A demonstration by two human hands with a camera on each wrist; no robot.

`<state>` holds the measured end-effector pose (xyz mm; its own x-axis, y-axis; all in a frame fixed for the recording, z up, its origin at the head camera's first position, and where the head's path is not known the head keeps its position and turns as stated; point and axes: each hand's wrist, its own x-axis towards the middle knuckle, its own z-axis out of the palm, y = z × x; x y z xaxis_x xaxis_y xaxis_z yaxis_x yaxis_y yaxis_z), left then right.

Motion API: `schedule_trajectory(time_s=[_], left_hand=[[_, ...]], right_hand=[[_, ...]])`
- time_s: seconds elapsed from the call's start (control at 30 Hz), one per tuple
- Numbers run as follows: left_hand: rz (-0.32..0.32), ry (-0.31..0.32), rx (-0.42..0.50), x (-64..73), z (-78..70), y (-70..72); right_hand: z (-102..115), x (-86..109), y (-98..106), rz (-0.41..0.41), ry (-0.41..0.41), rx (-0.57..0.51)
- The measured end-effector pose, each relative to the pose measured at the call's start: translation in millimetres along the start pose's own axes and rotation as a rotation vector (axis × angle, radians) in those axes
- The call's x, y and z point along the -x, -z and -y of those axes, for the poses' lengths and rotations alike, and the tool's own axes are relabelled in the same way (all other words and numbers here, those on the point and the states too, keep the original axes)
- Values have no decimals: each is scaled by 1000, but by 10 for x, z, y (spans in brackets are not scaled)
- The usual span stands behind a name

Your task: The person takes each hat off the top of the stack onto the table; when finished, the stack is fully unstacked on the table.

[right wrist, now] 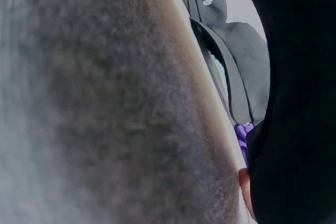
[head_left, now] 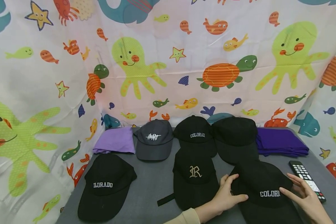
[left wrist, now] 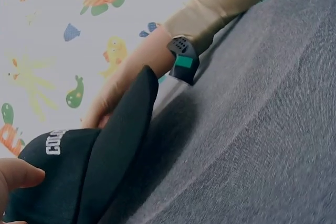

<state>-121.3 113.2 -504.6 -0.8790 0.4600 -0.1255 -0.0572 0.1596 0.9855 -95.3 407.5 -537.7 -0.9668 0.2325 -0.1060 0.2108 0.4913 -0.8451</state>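
Observation:
A black baseball cap with white "COLORADO" lettering, partly covered, is at the front right of the grey table between both hands. My left hand holds its left side, thumb on the front and fingers toward the back. On the opposite side my right hand grips it, the thumb beside the last letters. In the left wrist view the cap shows its brim standing up at a slant over the table. The cap's dark underside fills the right of the right wrist view.
A remote control lies right of the held cap. Left of it is a black "R" cap. Other caps include a Colorado cap and a grey "HEART" cap. Lilac cloth and purple cloth lie at the back.

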Motion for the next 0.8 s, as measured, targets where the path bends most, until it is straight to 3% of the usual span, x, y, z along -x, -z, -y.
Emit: schedule_trajectory(time_s=[0.17, 0.33, 0.53, 0.8], left_hand=[[24, 19, 67, 26, -63, 5], [61, 32, -21, 24, -111, 70], [75, 29, -28, 12, -120, 133], [122, 3, -7, 47, -161, 241]], right_hand=[[-107, -38, 14, -3, 7, -44], [-177, -55, 9, -38, 77, 57], [51, 53, 10, -87, 185, 155], [462, 178, -18, -169, 243, 139]])
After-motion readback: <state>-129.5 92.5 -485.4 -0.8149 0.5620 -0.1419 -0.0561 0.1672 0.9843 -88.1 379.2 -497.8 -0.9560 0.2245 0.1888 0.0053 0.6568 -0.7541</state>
